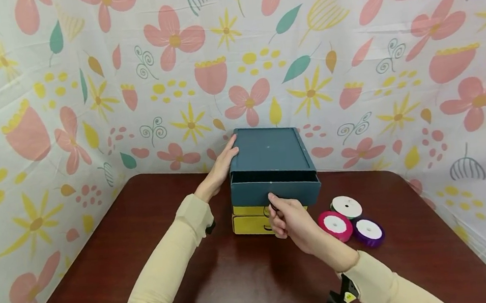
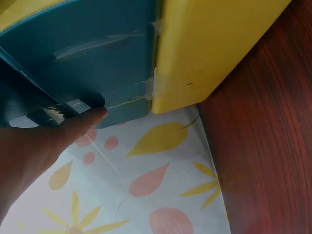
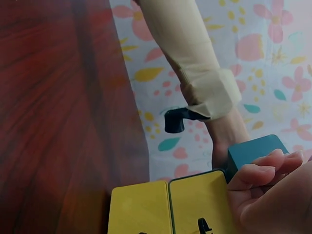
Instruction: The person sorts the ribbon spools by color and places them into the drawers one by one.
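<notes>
A small chest of drawers (image 1: 267, 149) stands on the table, its teal top over two yellow drawers (image 1: 250, 224). The teal top drawer (image 1: 249, 194) is pulled partway out, with a dark gap behind its front. My right hand (image 1: 292, 223) has curled fingers at this front and holds its handle, mostly hidden by the fingers; the thumb lies against the panel. With straight fingers, my left hand (image 1: 220, 168) rests on the chest's left side and top edge. In the left wrist view a finger (image 2: 85, 122) touches the teal side.
Right of the chest lie three ribbon spools: one with a white face (image 1: 346, 206), one pink (image 1: 335, 226), one purple (image 1: 369, 232). A flowered cloth (image 1: 235, 73) hangs behind the dark wooden table (image 1: 234, 281).
</notes>
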{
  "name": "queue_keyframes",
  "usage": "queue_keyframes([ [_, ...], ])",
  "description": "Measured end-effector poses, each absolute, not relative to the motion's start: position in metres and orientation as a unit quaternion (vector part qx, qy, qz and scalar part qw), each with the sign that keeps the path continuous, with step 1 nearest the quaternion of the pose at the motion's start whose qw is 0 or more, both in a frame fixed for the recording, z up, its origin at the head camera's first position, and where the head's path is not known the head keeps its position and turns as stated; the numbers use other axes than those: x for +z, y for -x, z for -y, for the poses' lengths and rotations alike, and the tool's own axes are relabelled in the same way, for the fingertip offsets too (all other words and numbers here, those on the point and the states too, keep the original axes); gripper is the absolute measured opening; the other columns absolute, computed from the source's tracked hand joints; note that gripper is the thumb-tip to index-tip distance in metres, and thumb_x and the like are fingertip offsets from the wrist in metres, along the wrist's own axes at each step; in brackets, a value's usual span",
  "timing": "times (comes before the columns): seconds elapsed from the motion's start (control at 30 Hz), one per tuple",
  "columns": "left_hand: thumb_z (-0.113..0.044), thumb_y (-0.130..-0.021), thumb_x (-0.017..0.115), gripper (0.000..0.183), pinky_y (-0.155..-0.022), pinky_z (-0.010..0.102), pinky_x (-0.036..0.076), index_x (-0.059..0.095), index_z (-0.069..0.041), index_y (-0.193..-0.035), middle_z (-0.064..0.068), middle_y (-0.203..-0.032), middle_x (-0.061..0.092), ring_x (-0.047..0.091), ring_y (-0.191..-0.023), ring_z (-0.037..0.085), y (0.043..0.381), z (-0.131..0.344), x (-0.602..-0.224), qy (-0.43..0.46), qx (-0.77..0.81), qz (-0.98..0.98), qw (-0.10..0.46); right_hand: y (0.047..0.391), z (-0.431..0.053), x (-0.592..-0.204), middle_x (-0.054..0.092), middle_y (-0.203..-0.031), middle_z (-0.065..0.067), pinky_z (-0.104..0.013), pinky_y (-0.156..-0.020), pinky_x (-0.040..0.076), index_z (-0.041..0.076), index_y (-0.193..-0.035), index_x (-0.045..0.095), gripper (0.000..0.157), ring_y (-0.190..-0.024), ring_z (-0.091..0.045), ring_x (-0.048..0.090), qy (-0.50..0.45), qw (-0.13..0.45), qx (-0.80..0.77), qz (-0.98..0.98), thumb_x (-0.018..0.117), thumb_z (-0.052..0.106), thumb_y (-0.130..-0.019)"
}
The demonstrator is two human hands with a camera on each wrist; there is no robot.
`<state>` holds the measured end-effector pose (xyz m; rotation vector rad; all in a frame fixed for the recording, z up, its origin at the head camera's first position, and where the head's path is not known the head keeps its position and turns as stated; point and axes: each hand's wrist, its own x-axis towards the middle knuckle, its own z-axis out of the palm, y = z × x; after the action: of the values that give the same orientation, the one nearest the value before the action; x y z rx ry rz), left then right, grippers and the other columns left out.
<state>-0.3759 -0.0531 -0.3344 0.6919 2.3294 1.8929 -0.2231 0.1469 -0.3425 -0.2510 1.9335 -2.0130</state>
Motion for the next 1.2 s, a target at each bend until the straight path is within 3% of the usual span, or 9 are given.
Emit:
queue_keyframes([
  [0.4, -0.045, -0.105, 0.026, 0.056, -0.122, 0.05, 0.006, 0.006, -0.036, -0.156, -0.015, -0.163, -0.001, -0.002, -0.152, 0.013, 0.378, 0.055, -0.332, -0.234, 0.605, -0.76, 0.038, 0.205, -0.146, -0.344, 0.042, -0.048, 0.003, -0.022, -0.05, 0.037, 0.009, -0.071, 0.049, 0.049, -0.047, -0.012, 0.043, 0.101, 0.178, -0.703, -0.681, 0.044, 0.049, -0.099],
  [1.2, -0.043, -0.104, 0.028, 0.059, -0.122, 0.047, 0.009, 0.007, -0.029, -0.157, -0.012, -0.163, 0.001, 0.002, -0.152, 0.013, 0.379, 0.055, -0.336, -0.256, 0.605, -0.753, 0.018, 0.174, -0.146, -0.343, 0.045, -0.048, 0.005, -0.021, -0.05, 0.038, 0.013, -0.07, 0.054, 0.047, -0.047, -0.009, 0.042, 0.116, 0.208, -0.706, -0.667, 0.044, 0.049, -0.099],
])
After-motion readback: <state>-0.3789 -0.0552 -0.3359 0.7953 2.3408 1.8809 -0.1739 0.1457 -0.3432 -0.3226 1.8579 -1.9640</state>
